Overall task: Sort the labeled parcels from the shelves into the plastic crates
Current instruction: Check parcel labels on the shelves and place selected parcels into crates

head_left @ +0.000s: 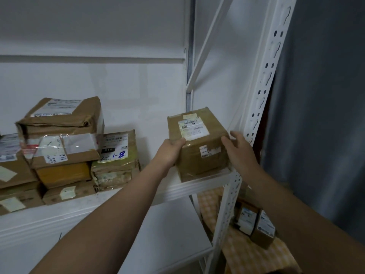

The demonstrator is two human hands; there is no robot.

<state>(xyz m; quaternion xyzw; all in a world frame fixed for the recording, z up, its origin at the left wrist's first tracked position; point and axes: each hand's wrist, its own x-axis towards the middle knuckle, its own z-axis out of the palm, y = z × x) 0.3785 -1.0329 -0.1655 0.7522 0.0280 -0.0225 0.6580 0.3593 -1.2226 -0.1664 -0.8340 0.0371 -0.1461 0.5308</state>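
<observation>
At the shelf [177,191] edge, left hand [169,151] and right hand [239,149] hold the parcel [197,155].

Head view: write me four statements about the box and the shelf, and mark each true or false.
1. The left hand and right hand both hold the box. True.
2. The box bears no label. False: white labels sit on its top and front.
3. The box is at the left end of the shelf. False: it is at the right end, beside the post.
4. A parcel left of the box bears blue handwriting. True.
</observation>
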